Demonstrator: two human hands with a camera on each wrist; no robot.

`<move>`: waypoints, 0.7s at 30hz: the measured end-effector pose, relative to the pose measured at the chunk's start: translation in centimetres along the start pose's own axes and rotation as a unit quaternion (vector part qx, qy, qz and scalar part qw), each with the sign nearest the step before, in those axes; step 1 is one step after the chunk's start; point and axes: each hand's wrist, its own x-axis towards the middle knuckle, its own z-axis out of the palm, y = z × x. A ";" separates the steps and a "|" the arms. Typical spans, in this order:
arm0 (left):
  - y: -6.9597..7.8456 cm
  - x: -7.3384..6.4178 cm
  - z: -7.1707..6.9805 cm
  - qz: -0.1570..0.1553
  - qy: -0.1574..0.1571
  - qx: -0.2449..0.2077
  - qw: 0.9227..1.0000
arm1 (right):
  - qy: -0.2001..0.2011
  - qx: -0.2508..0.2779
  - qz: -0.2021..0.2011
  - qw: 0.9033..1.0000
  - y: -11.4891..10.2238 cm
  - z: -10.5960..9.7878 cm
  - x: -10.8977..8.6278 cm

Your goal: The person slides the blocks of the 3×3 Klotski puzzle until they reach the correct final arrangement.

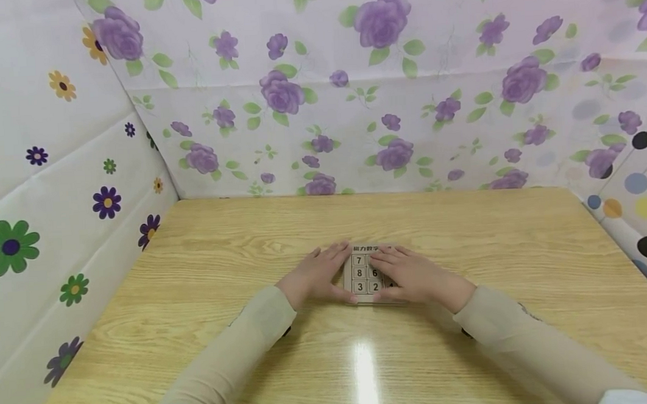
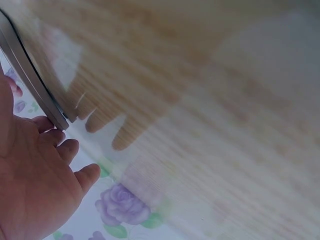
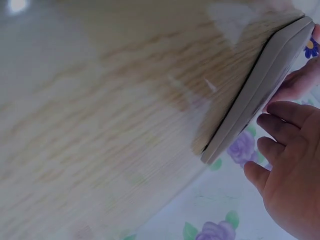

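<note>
A number slide puzzle (image 1: 359,273), a pale square board with dark printed characters along its top, lies flat on the wooden table. Tiles 7, 8, 3, 6 and 2 show; the right-hand ones are mostly covered. My left hand (image 1: 315,275) is at the board's left edge, fingertips by the top corner and thumb at the bottom corner. Over the right part of the board spreads my right hand (image 1: 415,275), its fingers extended across the tiles and its thumb near the bottom edge. From the right wrist, the puzzle's side (image 3: 260,90) appears beside the fingers (image 3: 280,127).
The wood-grain table (image 1: 238,243) surrounds the board and reflects a bright strip of light in front. A flowered sheet (image 1: 276,137) hangs behind the far edge, with another patterned sheet (image 1: 76,196) on the left and a dotted one (image 1: 643,185) on the right.
</note>
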 end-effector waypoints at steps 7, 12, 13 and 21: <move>0.1 -0.2 -0.1 0.001 0.001 -0.006 1.000 | -0.009 0.014 0.016 1.000 0.8 0.4 -0.3; 0.0 -0.2 -0.1 0.000 0.002 -0.009 1.000 | -0.006 0.009 0.023 1.000 1.6 0.3 -1.2; 0.0 -0.2 -0.1 0.000 0.002 -0.009 1.000 | -0.004 0.009 0.023 1.000 1.7 0.2 -1.4; 0.0 -0.1 0.0 0.003 0.001 -0.009 1.000 | 0.002 -0.002 0.018 1.000 1.6 -0.2 -1.8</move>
